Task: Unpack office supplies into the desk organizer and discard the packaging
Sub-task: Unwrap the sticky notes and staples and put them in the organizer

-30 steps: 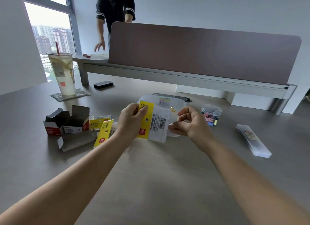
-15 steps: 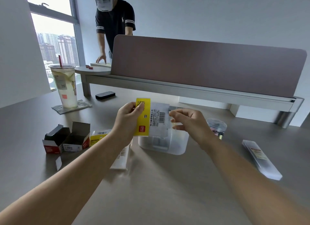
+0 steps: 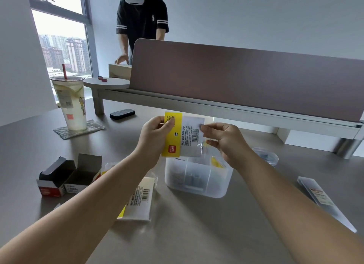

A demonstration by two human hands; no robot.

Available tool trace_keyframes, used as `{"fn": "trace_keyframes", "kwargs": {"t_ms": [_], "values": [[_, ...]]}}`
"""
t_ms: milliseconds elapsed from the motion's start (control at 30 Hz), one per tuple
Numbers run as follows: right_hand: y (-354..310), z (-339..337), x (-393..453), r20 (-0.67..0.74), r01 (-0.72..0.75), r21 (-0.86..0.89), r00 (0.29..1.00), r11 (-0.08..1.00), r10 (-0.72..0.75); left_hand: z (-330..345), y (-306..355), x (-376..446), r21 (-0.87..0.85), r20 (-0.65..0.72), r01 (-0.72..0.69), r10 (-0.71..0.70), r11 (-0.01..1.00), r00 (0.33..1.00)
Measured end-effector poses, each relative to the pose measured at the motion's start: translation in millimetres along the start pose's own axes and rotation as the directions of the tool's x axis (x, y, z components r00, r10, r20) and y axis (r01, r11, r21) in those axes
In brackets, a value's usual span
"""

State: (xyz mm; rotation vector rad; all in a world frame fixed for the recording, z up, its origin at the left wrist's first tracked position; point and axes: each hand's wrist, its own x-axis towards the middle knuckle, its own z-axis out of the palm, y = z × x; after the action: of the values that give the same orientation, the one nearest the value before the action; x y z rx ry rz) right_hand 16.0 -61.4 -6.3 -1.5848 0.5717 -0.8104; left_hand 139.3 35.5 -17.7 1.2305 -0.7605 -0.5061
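Grey desk point(image 3: 197, 234); both our hands, left hand point(image 3: 155, 139) and right hand point(image 3: 226, 143), pinch one packet point(image 3: 185, 135), long axis upright, above one organizer point(image 3: 197, 177), seemingly holding clips.

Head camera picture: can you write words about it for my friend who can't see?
Two hands, left hand and right hand, hold a yellow-and-white packet above a clear plastic organizer on a grey desk. Opened small boxes and an iced drink stand to the left.
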Motion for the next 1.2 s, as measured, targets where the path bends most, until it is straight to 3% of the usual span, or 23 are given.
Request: {"fn": "trace_keyframes", "kwargs": {"t_ms": [533, 867, 1067, 1200], "values": [[13.3, -5.0, 29.3, -0.001, -0.103, 0.301, 0.994, 0.948, 0.109, -2.9, -17.6, 23.0, -0.044, -0.104, 0.016, -0.020, 0.999, 0.994], [13.7, -27.4, 40.0, -0.172, 0.069, -0.115, 0.981, 0.991, -0.089, -19.6, -23.5, 35.7, -0.061, -0.232, 0.041, -0.055, 0.997, 0.971], [4.5, -38.8, 39.4, -0.005, 0.153, -0.439, 0.985, 0.886, -0.173, -22.4, -22.5, 36.7, -0.077, -0.199, 0.043, -0.057, 0.996, 0.978], [2.2, -36.4, 40.6, 0.074, 0.170, -0.532, 0.985, 0.829, -0.154, -22.5, -23.0, 36.6, -0.091, -0.197, 0.051, -0.068, 0.995, 0.978]]}}
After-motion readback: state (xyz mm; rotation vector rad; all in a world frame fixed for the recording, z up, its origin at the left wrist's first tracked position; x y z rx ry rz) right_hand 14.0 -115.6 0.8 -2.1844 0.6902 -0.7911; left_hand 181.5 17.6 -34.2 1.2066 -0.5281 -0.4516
